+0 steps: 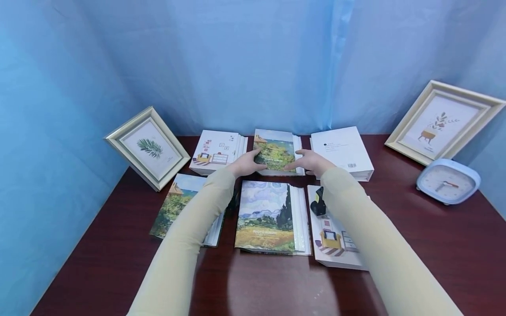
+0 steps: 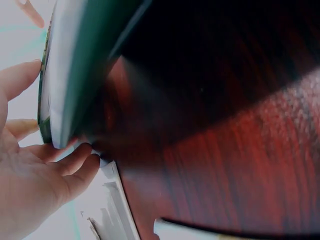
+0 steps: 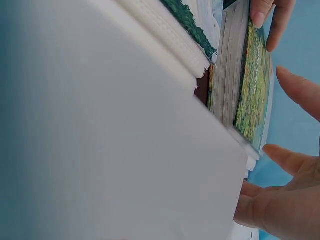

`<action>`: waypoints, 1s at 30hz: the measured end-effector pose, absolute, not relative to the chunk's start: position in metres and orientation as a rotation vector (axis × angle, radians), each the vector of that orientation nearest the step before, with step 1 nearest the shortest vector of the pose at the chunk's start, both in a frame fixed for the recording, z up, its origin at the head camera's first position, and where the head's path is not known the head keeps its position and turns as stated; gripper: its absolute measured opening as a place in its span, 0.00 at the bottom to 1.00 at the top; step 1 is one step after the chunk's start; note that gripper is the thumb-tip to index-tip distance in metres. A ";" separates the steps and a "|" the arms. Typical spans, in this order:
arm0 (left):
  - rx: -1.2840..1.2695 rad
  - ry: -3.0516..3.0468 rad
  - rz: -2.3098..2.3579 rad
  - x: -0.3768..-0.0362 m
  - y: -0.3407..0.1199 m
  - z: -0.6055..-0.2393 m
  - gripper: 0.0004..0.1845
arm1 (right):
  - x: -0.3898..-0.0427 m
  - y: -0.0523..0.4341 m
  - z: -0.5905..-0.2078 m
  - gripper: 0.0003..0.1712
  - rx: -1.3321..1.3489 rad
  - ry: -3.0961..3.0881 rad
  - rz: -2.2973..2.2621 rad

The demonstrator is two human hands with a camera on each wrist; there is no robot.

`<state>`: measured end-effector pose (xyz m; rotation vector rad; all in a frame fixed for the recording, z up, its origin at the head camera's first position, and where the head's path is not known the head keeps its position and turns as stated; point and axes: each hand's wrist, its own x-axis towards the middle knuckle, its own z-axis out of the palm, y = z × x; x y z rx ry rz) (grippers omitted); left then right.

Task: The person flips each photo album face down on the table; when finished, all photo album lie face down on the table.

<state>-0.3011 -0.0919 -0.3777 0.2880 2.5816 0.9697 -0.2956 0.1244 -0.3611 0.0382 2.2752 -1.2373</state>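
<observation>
Across the table (image 1: 435,245), both arms outstretched, left hand (image 1: 246,163) and right hand (image 1: 312,161) with relaxed fingers flanking the album (image 1: 276,151).

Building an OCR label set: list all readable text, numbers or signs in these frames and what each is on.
"PHOTO ALBUM": near middle album, on its cover.
"PHOTO ALBUM", faint: far middle album, between left hand and right hand.
White box: barcode and small print, unreadable.
Clock: dial numerals too small.
Wrist views: no text.
</observation>
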 end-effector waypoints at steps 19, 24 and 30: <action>0.167 2.535 1.243 -0.289 -0.095 -0.380 0.37 | -0.296 0.120 -0.365 0.49 0.023 2.198 -1.336; 0.169 2.546 1.293 -0.287 -0.098 -0.380 0.37 | -0.295 0.118 -0.364 0.49 0.019 2.201 -1.327; 0.198 2.522 1.356 -0.284 -0.097 -0.377 0.37 | -0.293 0.115 -0.362 0.48 0.000 2.196 -1.319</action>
